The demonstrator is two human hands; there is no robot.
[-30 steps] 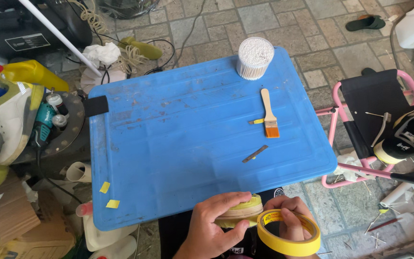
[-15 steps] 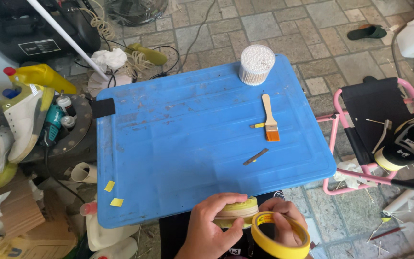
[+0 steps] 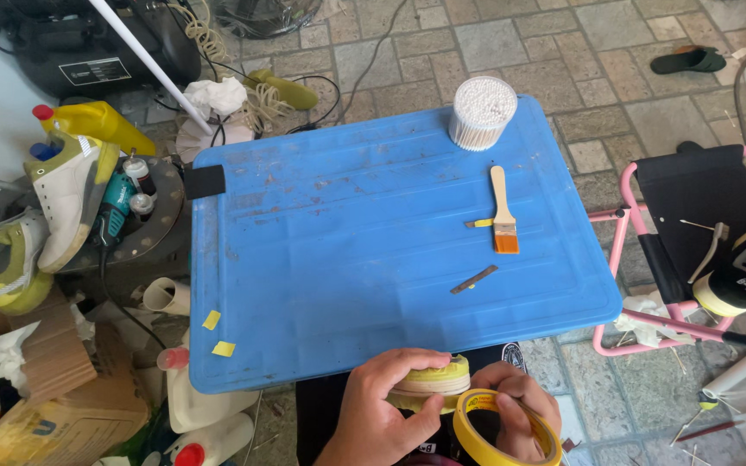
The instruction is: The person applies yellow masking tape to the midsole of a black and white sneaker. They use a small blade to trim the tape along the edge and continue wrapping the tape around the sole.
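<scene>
Tape roll point(image 3: 504, 425) lowered, cotton-swab tub point(image 3: 483, 113) upright

Left hand point(image 3: 382, 401) and right hand point(image 3: 511, 410) sit close together, fingers curled in grip.

Blue lid point(image 3: 347, 259): middle and left side were open for a hand to pass. Obstacles hugged the right: swab tub point(image 3: 483, 112) at far right corner, paintbrush point(image 3: 502, 210) near right edge, thin strip point(image 3: 474, 279) just nearer. Two yellow tape bits point(image 3: 218, 335) sat by near left edge.
</scene>
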